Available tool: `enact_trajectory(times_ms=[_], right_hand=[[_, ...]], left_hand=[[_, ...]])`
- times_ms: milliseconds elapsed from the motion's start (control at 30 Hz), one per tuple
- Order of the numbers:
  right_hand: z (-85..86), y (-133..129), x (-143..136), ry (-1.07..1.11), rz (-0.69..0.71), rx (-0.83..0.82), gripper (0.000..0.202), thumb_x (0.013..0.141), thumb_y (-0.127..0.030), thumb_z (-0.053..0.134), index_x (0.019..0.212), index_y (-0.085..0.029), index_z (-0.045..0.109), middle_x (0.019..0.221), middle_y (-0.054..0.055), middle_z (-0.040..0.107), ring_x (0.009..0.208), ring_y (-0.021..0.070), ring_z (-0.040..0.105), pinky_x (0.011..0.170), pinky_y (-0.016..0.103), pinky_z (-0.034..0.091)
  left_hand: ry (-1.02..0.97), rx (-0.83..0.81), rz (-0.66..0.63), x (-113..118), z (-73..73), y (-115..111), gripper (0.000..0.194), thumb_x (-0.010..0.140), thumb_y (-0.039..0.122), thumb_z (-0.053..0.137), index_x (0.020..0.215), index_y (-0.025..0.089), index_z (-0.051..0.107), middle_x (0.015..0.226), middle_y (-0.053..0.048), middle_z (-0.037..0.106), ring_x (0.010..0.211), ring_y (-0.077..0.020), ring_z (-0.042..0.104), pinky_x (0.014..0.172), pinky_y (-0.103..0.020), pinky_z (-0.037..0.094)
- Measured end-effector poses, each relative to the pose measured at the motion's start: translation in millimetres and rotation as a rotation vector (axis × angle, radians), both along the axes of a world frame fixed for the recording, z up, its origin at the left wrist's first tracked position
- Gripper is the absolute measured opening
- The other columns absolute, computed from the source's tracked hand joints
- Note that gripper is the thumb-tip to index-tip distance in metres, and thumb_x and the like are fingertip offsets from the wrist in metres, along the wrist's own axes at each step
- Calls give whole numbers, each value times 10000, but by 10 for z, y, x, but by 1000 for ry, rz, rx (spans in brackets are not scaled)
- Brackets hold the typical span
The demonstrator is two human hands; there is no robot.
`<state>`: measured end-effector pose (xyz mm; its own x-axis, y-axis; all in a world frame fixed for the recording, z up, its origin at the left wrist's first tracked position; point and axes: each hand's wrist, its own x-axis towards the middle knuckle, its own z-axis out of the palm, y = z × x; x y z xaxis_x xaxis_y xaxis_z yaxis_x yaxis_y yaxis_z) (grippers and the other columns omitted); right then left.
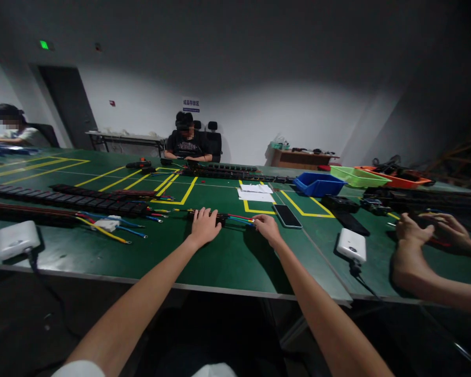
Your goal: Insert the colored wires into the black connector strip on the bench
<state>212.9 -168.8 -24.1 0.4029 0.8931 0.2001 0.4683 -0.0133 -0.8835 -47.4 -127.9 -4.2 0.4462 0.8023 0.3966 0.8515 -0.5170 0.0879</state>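
Note:
My left hand [205, 226] lies over a short black part [221, 217] on the green table, its fingers curled over the part's near end. Red, blue and green wires [239, 219] run from that part to the right. At their far ends my right hand [266, 228] pinches the wires between thumb and fingers. Thin wires with a yellow piece [179, 210] stick out to the left of my left hand. A phone [287, 215] lies just right of my right hand.
Black cable chains [98, 201] with loose wire ends lie left. White papers [256, 192], a blue bin [318, 184], a green bin [357, 177] and a white box [351, 245] stand ahead and right. A co-worker's hands [416, 230] work at far right; another person [188, 141] sits opposite.

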Motion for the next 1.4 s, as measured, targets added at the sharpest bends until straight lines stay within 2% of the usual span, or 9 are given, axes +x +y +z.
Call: enact_trajectory(times_ms=[100, 233, 367, 633, 867, 933, 1167, 1267, 1400], right_hand=[[94, 87, 39, 143, 52, -40, 185, 707, -286, 619, 771, -162, 741, 668, 44, 696, 539, 138, 566, 485, 226, 404], [207, 200, 96, 367, 55, -146, 121, 680, -265, 684, 717, -152, 704, 666, 52, 676, 462, 91, 487, 368, 180, 265], [242, 338, 153, 437, 99, -177, 89, 683, -234, 701, 677, -148, 679, 572, 16, 598, 438, 73, 444, 347, 160, 246], [202, 671, 246, 370, 192, -142, 158, 705, -317, 716, 734, -162, 697, 604, 9, 603, 477, 86, 486, 357, 169, 275], [213, 1094, 251, 401, 194, -96, 196, 682, -298, 708, 826, -166, 723, 626, 4, 597, 524, 101, 492, 395, 177, 310], [185, 1201, 238, 405, 194, -64, 249, 689, -309, 709, 895, -171, 727, 665, 2, 614, 520, 96, 482, 410, 189, 329], [23, 1313, 231, 315, 136, 59, 409, 719, -451, 730, 996, -153, 691, 767, 42, 683, 633, 144, 590, 524, 238, 439], [-23, 1274, 229, 241, 135, 74, 413, 745, -518, 709, 964, -169, 686, 777, 56, 689, 667, 176, 619, 546, 263, 467], [-51, 1245, 225, 105, 110, 170, 357, 809, -506, 656, 958, -182, 675, 837, 79, 697, 723, 206, 637, 556, 283, 484]], left_hand=[[13, -13, -14, 19, 27, 141, 536, 959, 434, 476, 1436, 197, 526, 1470, -160, 559, 1432, -354, 426, 1190, -608, 301], [33, -14, -27, 59, 52, 254, 538, 964, 435, 466, 1442, 192, 523, 1472, -157, 558, 1426, -348, 433, 1194, -597, 300], [59, 35, -28, 94, 66, 368, 529, 952, 425, 478, 1423, 193, 542, 1452, -151, 571, 1404, -348, 448, 1191, -565, 309], [57, 45, -44, 80, 59, 718, 515, 961, 474, 476, 1402, 224, 559, 1412, -129, 598, 1370, -333, 477, 1197, -560, 300], [34, 12, -88, 130, 49, 1099, 499, 964, 432, 488, 1433, 267, 523, 1455, -110, 547, 1408, -339, 432, 1197, -645, 268], [24, 7, -64, 140, 44, 1172, 482, 958, 435, 494, 1403, 257, 548, 1447, -109, 549, 1397, -347, 440, 1200, -659, 254], [24, 4, -42, 138, 14, 1228, 462, 977, 445, 451, 1382, 248, 556, 1399, -94, 585, 1365, -334, 470, 1223, -650, 204], [21, -12, -32, 140, 24, 1211, 470, 971, 445, 467, 1387, 248, 560, 1406, -95, 587, 1366, -340, 475, 1221, -652, 215], [15, 3, -54, 143, 50, 1194, 480, 981, 436, 436, 1387, 217, 567, 1414, -123, 580, 1372, -328, 470, 1221, -644, 219]])
